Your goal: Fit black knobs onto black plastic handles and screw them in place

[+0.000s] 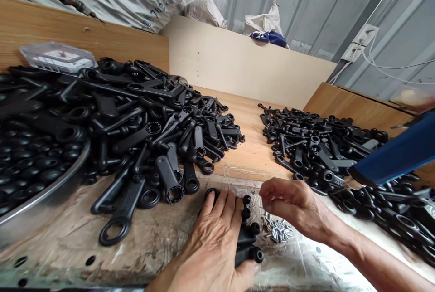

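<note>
My left hand [217, 242] lies flat, fingers together, pressing down on a black plastic handle part [249, 237] on the bench. A black ring end [212, 191] shows just past its fingertips. My right hand [292, 206] hovers beside it with fingers curled in a pinch above a small heap of metal pins [277, 229]; what it pinches is too small to make out. A big pile of black plastic handles [146, 128] lies to the left, and a second pile [326, 147] to the right.
A metal bowl [44, 192] of small black round parts sits at far left. Wooden boards wall the bench's back and sides. A clear plastic box [57, 56] rests on the left pile. A blue object [397, 151] juts in from the right. Sacks lie behind the wall.
</note>
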Action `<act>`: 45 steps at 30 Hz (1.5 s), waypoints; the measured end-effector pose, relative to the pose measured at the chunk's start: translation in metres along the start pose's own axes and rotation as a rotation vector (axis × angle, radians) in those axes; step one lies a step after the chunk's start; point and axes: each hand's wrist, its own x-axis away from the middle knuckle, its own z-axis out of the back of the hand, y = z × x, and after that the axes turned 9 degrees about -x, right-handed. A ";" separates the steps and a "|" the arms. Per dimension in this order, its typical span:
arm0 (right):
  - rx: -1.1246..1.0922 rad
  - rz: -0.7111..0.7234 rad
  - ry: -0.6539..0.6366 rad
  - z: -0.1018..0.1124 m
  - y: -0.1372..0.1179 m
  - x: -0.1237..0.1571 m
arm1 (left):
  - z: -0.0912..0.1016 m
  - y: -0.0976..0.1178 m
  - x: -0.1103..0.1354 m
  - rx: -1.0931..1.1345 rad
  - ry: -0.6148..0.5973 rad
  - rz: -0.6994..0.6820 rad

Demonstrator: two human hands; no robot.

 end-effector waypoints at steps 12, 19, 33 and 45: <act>0.184 -0.084 -0.137 -0.016 -0.024 -0.029 | 0.003 0.002 -0.002 -0.004 -0.058 0.001; 0.498 0.184 -0.104 0.007 0.007 -0.014 | -0.008 -0.004 -0.001 -0.027 0.010 -0.033; 0.971 0.508 -0.321 -0.005 0.024 0.004 | 0.001 0.000 -0.002 -0.059 -0.059 -0.011; 1.085 0.625 -0.242 -0.016 0.029 0.005 | 0.012 0.002 -0.002 -0.015 -0.140 -0.001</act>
